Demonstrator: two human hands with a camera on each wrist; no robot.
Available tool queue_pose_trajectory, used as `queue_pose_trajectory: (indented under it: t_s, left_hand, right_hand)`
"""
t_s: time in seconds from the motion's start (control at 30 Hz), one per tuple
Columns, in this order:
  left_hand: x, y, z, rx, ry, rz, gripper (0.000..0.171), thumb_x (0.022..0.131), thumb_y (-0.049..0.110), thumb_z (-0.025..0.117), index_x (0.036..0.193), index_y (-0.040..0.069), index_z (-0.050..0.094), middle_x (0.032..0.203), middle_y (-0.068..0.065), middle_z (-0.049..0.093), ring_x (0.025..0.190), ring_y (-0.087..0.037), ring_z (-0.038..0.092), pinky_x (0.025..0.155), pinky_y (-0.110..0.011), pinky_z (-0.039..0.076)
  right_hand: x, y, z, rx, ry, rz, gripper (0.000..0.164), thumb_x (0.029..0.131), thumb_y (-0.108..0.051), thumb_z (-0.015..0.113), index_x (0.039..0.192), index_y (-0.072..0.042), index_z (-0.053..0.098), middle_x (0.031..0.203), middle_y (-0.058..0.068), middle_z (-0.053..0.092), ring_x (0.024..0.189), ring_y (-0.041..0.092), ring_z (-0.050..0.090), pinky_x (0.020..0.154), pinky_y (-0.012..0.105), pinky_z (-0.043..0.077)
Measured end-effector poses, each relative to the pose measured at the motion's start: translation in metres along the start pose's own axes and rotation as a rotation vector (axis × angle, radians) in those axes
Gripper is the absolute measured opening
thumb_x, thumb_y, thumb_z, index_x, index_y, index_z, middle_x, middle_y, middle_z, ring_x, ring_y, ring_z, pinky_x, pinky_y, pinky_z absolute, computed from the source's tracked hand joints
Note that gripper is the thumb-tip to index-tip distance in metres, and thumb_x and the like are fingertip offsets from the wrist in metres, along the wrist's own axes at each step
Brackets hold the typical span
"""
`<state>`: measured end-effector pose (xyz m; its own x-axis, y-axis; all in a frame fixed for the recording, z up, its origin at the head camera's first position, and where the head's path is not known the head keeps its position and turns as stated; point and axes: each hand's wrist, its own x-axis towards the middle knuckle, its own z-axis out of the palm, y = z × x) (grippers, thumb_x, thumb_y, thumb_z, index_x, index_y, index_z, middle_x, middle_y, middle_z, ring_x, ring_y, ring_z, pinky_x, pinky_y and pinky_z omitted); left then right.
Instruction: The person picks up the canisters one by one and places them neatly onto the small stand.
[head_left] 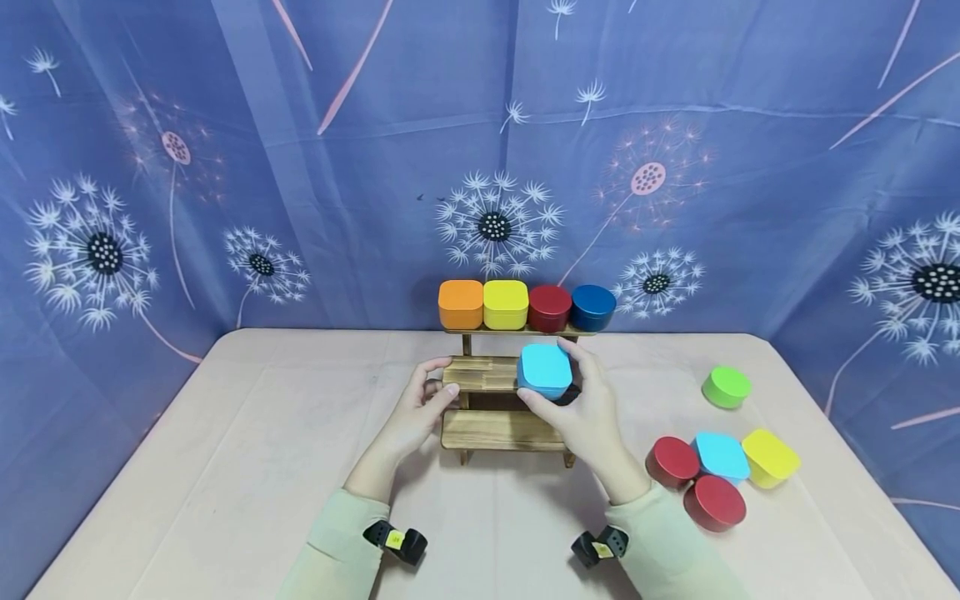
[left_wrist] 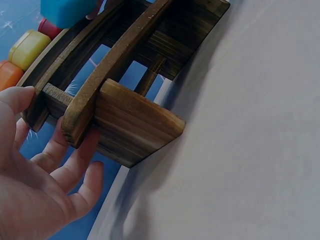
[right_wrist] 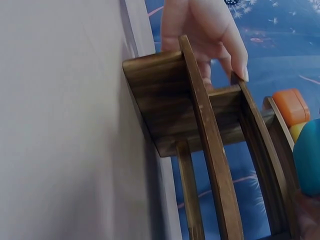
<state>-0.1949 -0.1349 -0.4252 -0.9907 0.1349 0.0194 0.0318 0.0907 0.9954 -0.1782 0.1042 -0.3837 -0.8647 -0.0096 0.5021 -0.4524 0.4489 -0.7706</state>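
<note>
A three-tier wooden stand [head_left: 498,429] is at the middle of the table. My left hand [head_left: 407,419] grips the left end of its middle shelf, thumb on top and fingers around the edge [left_wrist: 60,180]. In my right hand [head_left: 596,417], a light blue rounded-square tin [head_left: 546,368] is pinched between thumb and fingers, over the right part of that middle shelf. Along the top shelf stand an orange tin [head_left: 461,305], a yellow tin [head_left: 506,305], a dark red round tin [head_left: 550,308] and a dark blue round tin [head_left: 593,308].
To the right on the table [head_left: 225,467] lie a green tin [head_left: 726,387], another light blue tin [head_left: 721,457], a second yellow tin [head_left: 771,458] and two dark red round tins, one nearer the stand [head_left: 672,462]. Behind the table hangs a blue dandelion-print cloth [head_left: 360,208].
</note>
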Motion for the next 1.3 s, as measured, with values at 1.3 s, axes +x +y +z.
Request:
queue_pose_trajectory:
  t_s: [1.3]
  left_hand:
    - [0.0,0.0,-0.002,-0.001,-0.027,0.004,0.044,0.097,0.016,0.052,0.138,0.021,0.037,0.105,-0.02,0.058,0.093,-0.025,0.062,0.08,-0.04,0.053]
  right_hand:
    - [0.003,-0.025,0.048,0.031,-0.052,0.052,0.077,0.072,-0.028,0.083,0.134,-0.005,0.042,0.128,0.012,0.049,0.111,0.024,0.05,0.093,0.041,0.044]
